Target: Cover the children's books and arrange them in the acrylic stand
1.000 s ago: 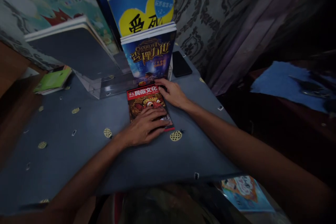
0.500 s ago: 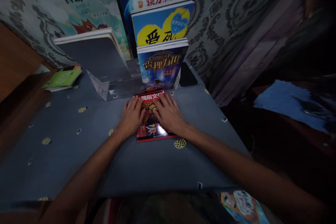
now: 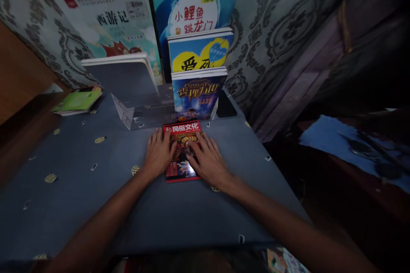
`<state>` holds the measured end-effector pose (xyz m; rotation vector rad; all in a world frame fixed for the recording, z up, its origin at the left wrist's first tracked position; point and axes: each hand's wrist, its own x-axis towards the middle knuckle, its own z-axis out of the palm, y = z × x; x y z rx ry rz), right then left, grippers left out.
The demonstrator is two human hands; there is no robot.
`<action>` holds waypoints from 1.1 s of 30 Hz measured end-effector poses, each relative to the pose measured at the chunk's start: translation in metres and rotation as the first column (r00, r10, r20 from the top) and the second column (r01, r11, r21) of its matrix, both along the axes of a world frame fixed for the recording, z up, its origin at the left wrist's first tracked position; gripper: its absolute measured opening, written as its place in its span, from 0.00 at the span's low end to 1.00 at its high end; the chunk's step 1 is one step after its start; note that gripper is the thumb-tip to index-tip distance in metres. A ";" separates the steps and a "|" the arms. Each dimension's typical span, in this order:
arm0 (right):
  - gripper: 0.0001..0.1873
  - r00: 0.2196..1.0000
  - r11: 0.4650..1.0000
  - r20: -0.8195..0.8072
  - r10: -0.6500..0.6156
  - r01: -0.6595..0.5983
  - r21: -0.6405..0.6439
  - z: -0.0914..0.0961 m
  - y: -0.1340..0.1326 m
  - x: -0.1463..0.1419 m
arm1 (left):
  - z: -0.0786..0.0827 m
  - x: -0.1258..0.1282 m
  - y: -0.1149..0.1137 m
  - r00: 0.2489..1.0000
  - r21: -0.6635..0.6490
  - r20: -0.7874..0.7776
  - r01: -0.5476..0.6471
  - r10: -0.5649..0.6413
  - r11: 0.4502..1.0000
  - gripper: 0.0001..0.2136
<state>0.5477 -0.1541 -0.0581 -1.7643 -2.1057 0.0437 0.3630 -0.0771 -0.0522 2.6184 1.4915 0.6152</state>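
A red-covered book [image 3: 181, 128] lies flat on the grey-blue tablecloth [image 3: 96, 204], just in front of a clear acrylic book stand [image 3: 134, 115]. My left hand [image 3: 159, 153] rests flat on the book's left edge with fingers stretched out. My right hand [image 3: 208, 162] lies flat on its right side, fingers spread. In the stand, a dark blue book [image 3: 198, 94] stands upright with a blue-and-yellow book [image 3: 200, 51] behind it.
A grey-covered book [image 3: 124, 81] leans in the stand's left part. Large picture books [image 3: 115, 21] stand against the patterned wall. A green booklet [image 3: 78, 100] lies at the left, a black phone [image 3: 226, 104] to the right of the stand. The table's right edge drops off near a curtain [image 3: 304, 72].
My left hand shifted from across the book's lower cover to its left edge, and my right hand came down from the top corner onto its right side. The view tilted upward.
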 end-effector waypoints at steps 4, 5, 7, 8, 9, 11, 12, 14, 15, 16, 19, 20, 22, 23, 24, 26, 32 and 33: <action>0.23 1.000 0.998 -0.027 0.009 -0.007 0.054 -0.006 0.001 0.000 | 0.004 -0.003 0.002 0.987 -0.082 0.154 0.051 -0.038 0.995 0.20; 0.23 0.999 0.998 -0.035 0.012 -0.010 0.068 -0.007 0.001 0.001 | 0.004 -0.004 0.004 0.972 -0.111 0.231 0.075 -0.048 0.991 0.20; 0.23 0.999 0.996 -0.040 0.015 -0.012 0.087 -0.009 0.001 0.001 | 0.005 -0.006 0.009 0.902 -0.184 0.430 0.130 -0.039 0.974 0.19; 0.22 0.999 0.996 -0.038 0.014 -0.010 0.094 -0.009 0.001 0.001 | 0.004 -0.006 0.011 0.837 -0.229 0.547 0.158 -0.008 0.960 0.19; 0.22 0.999 0.995 -0.034 0.012 -0.008 0.100 -0.009 0.001 0.001 | 0.004 -0.005 0.013 0.748 -0.282 0.662 0.182 0.053 0.942 0.19; 0.22 1.000 0.994 -0.027 0.007 -0.004 0.113 -0.010 0.001 0.002 | 0.001 -0.002 0.016 0.504 -0.408 0.825 0.218 0.255 0.887 0.23; 0.21 1.000 0.992 -0.029 0.007 -0.003 0.123 -0.011 0.002 0.002 | 0.000 0.001 0.016 0.374 -0.475 0.849 0.233 0.373 0.849 0.25; 0.21 0.999 0.990 -0.043 0.018 -0.012 0.143 -0.013 0.003 0.003 | -0.002 0.006 0.016 0.179 -0.574 0.818 0.287 0.546 0.767 0.28; 0.20 0.998 0.988 -0.055 0.028 -0.020 0.153 -0.015 0.003 0.003 | -0.003 0.009 0.016 0.120 -0.599 0.795 0.319 0.595 0.735 0.27; 0.21 0.997 0.987 -0.067 0.040 -0.029 0.161 -0.017 0.004 0.004 | -0.003 0.011 0.016 0.079 -0.612 0.775 0.345 0.627 0.712 0.26; 0.21 0.992 0.984 -0.107 0.060 -0.042 0.171 -0.021 0.005 0.005 | -0.002 0.013 0.016 0.001 -0.626 0.734 0.390 0.680 0.675 0.21; 0.22 0.990 0.984 -0.128 0.061 -0.039 0.173 -0.021 0.005 0.005 | -0.001 0.012 0.016 -0.014 -0.628 0.723 0.404 0.691 0.665 0.19; 0.24 0.981 0.983 -0.182 0.067 -0.033 0.181 -0.019 0.005 0.005 | 0.000 0.012 0.017 -0.032 -0.625 0.708 0.437 0.706 0.647 0.18; 0.26 0.974 0.982 -0.213 0.074 -0.034 0.188 -0.017 0.004 0.004 | 0.001 0.011 0.017 -0.043 -0.618 0.706 0.449 0.707 0.645 0.17; 0.28 0.966 0.980 -0.244 0.082 -0.034 0.195 -0.014 0.003 0.003 | 0.002 0.012 0.016 -0.056 -0.609 0.707 0.458 0.705 0.648 0.17; 0.32 0.949 0.978 -0.301 0.095 -0.033 0.205 -0.008 0.001 0.000 | 0.005 0.012 0.015 -0.086 -0.587 0.715 0.465 0.694 0.663 0.17; 0.35 0.916 0.972 -0.396 0.062 0.035 0.234 0.000 0.001 -0.004 | 0.017 0.015 0.008 -0.168 -0.541 0.743 0.421 0.648 0.728 0.23; 0.35 0.916 0.970 -0.397 0.055 0.045 0.238 -0.001 0.002 -0.003 | 0.020 0.015 0.008 -0.175 -0.543 0.745 0.401 0.643 0.738 0.24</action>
